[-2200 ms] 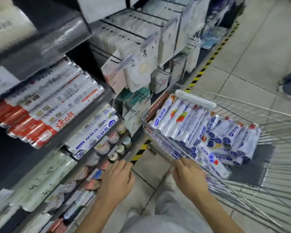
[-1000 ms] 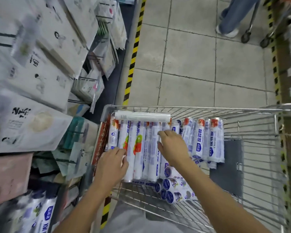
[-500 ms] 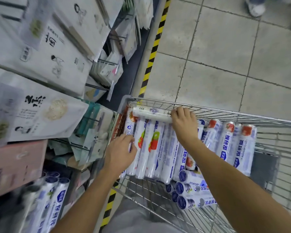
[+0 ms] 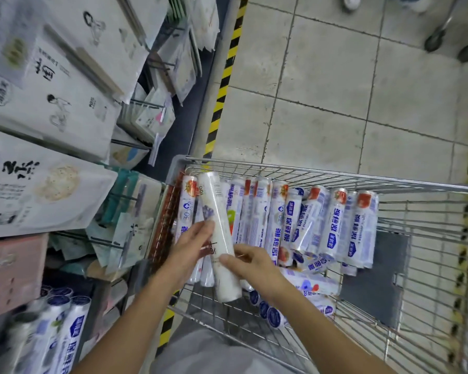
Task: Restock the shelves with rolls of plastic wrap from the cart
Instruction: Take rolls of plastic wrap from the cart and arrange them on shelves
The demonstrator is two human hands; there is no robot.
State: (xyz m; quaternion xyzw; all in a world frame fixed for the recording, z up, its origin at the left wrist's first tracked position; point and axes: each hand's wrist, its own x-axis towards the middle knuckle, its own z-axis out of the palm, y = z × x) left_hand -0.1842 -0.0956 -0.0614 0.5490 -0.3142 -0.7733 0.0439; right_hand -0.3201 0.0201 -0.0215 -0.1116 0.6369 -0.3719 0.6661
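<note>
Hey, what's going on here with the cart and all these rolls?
A person stands over a wire shopping cart packed with blue-and-white rolls of plastic wrap. Their right hand pinches a longer white roll near its lower end and holds it at a slant above the others. The left hand lies against its side. Shelved rolls show at lower left. The white roll is over the cart and not yet on a shelf.
</note>
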